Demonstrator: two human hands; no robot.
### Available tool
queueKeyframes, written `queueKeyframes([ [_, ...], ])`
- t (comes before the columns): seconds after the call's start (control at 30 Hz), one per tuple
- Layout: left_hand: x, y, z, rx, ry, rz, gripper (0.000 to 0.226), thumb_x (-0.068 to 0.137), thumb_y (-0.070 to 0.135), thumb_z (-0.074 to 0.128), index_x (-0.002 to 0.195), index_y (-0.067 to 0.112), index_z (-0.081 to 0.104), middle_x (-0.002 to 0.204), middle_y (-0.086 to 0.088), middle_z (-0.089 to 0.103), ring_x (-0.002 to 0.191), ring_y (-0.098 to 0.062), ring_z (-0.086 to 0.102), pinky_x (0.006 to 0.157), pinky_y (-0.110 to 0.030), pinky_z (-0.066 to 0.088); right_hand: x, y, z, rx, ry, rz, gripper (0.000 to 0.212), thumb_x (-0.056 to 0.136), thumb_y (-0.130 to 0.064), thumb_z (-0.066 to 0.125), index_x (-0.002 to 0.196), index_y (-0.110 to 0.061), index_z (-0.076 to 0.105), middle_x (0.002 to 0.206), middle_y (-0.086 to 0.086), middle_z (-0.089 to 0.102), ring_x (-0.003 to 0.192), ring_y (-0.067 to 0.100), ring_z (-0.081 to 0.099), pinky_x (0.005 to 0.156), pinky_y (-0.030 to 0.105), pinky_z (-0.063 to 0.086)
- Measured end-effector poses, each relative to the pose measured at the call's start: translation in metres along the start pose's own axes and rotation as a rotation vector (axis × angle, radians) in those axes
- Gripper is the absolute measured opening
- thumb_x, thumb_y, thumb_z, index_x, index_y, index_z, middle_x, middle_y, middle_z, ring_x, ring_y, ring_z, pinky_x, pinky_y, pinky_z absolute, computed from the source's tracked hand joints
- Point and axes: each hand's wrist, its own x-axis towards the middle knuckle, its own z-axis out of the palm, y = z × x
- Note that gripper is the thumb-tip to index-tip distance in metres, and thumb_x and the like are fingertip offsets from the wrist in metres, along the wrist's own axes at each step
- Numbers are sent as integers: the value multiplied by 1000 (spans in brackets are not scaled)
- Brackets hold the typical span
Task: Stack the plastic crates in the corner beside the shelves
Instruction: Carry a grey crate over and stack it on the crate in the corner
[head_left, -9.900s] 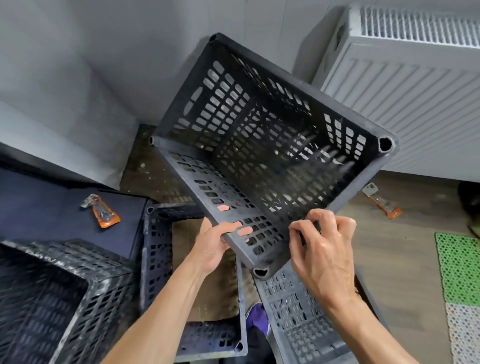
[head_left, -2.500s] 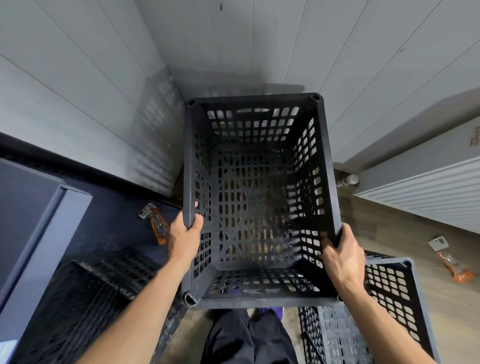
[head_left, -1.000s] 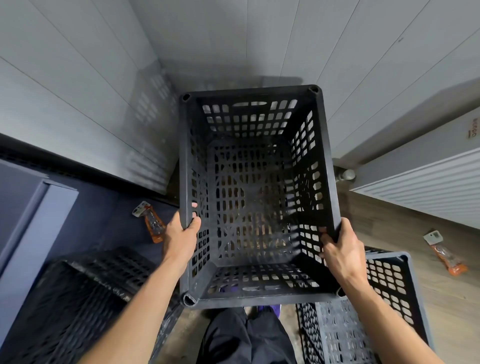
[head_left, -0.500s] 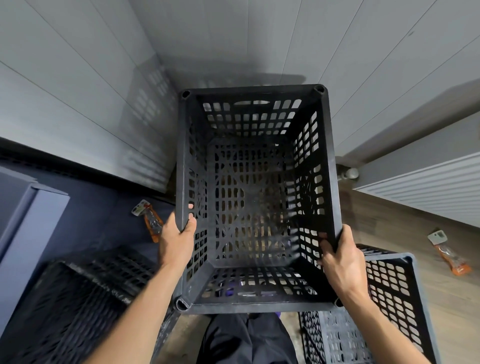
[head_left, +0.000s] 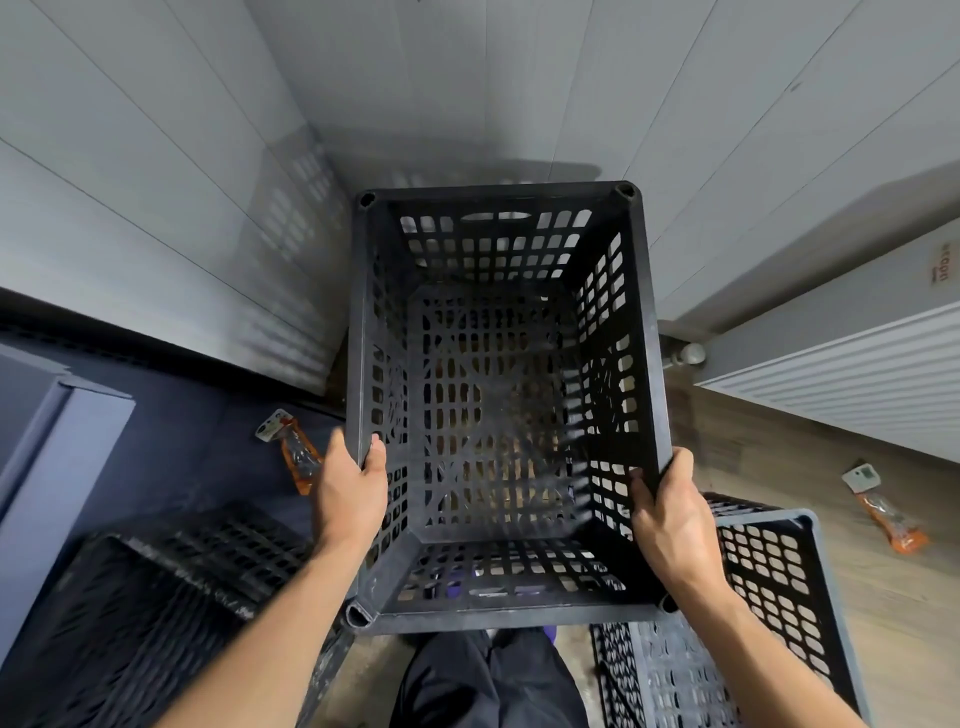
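Observation:
A black perforated plastic crate (head_left: 498, 249) stands upright and open-topped in the wall corner, seen from above. My left hand (head_left: 350, 493) grips its left rim, thumb over the edge. My right hand (head_left: 670, 519) grips the right rim near the front corner. What lies under the crate shows only dimly through its slotted floor. A second black crate (head_left: 171, 613) sits at the lower left. A greyer crate (head_left: 774, 597) stands at the lower right, close to my right forearm.
A dark blue shelf unit (head_left: 67, 441) runs along the left wall, with an orange packet (head_left: 296, 457) on it. A white radiator (head_left: 841, 364) hangs on the right wall. Another orange packet (head_left: 888, 519) lies on the wooden floor.
The crate has turned upright from a tilted carry and settled into the corner. Both hands moved from its front edge to the side rims. Over the last second it barely shifts.

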Motion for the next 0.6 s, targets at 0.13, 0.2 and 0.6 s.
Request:
queueKeyframes([
  [0.13, 4, -8, -6, -65, -67, 25, 47, 98, 44, 52, 137, 18, 48, 134, -9, 60, 116, -36, 62, 97, -52, 51, -1, 9, 0, 66, -35, 37, 16, 101, -30, 51, 108, -36, 38, 87, -10, 67, 76, 14, 66, 60, 34, 51],
  [0.2, 3, -13, -8, -86, -86, 26, 46, 96, 45, 55, 134, 20, 49, 130, -5, 62, 115, -32, 63, 99, -50, 49, -3, 15, 0, 108, -70, 71, 28, 100, -27, 53, 120, -41, 41, 93, -16, 66, 83, 8, 64, 63, 29, 47],
  [0.6, -40, -66, -10, -185, -206, -144, 54, 88, 64, 58, 127, 26, 56, 115, 1, 64, 106, -25, 62, 91, -44, 49, -27, 40, 8, 138, -35, 223, 27, 94, -46, 56, 117, -32, 58, 93, -14, 66, 91, 15, 64, 83, 39, 51],
])
